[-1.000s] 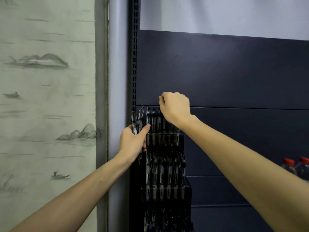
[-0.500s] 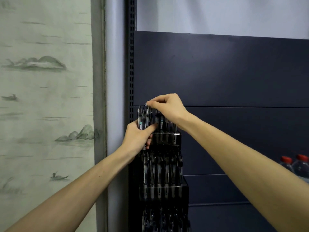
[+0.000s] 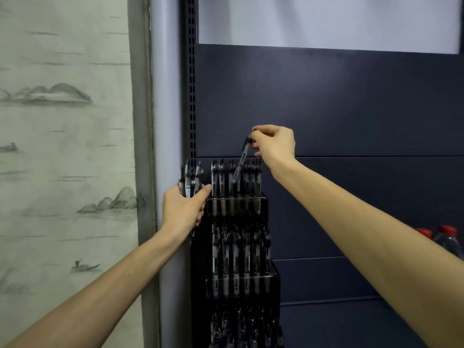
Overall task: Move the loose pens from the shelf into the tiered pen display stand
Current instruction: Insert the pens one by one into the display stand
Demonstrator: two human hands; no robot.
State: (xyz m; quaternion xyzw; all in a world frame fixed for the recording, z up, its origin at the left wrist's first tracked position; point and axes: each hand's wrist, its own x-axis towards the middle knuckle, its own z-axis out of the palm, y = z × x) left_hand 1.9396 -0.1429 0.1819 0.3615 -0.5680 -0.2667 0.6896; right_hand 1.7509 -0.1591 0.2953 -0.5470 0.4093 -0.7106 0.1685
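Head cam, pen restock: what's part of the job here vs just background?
Job:
- single pen, pinched by right hand, tilted over the top tier
- bundle of pens, gripped by left hand
- tiered pen display stand

Background:
- red-capped water bottles
- landscape wall panel
- dark shelf back panel

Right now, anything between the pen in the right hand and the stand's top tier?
Nothing visible. The right hand pinches the pen tilted, tip down among the top tier pens; whether its slot is free is unclear.
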